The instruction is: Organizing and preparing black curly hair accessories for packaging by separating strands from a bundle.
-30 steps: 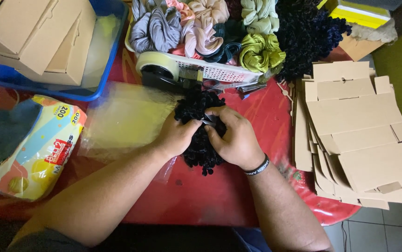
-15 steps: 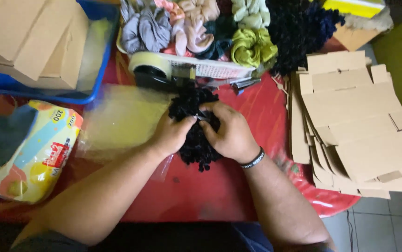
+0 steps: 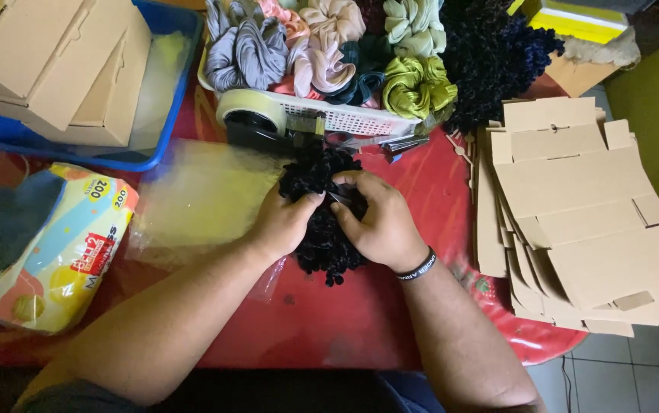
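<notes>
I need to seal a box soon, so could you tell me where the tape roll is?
In the head view, the tape roll sits at the table's far side, against the white basket of scrunchies, just beyond the left hand.

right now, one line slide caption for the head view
Both hands, left and right, grip a black frilly scrunchie over a red table.

Fuzzy black cloth scrunchies (image 3: 323, 229) lie on a glossy red tablecloth (image 3: 436, 199), probably plastic, beside matt cardboard blanks (image 3: 582, 206).

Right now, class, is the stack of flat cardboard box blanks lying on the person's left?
No, the stack of flat cardboard box blanks lies beside the right hand.
</notes>
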